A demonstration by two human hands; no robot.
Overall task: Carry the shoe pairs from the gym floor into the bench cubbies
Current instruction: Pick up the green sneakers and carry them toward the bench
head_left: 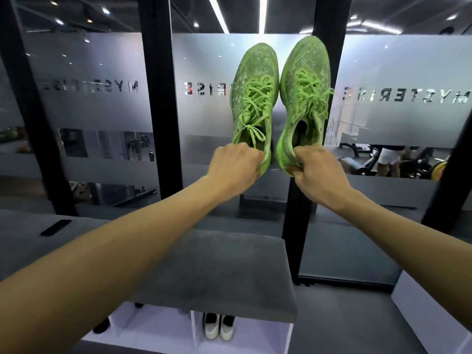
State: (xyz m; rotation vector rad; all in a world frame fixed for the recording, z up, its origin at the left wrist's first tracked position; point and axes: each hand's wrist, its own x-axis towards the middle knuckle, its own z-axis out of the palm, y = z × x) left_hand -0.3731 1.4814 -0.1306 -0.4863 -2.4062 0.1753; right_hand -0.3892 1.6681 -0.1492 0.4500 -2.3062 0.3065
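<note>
Left hand (pixel 236 163) and right hand (pixel 315 169) each grip a green shoe's heel, left shoe (pixel 254 98), right shoe (pixel 305 93). Below, the bench (pixel 217 272) holds a white pair (pixel 219 327) in one cubby.

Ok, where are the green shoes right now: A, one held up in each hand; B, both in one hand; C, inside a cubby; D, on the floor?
A: the left hand grips the heel of one green shoe and the right hand grips the heel of the other green shoe, both raised above the bench.
</note>
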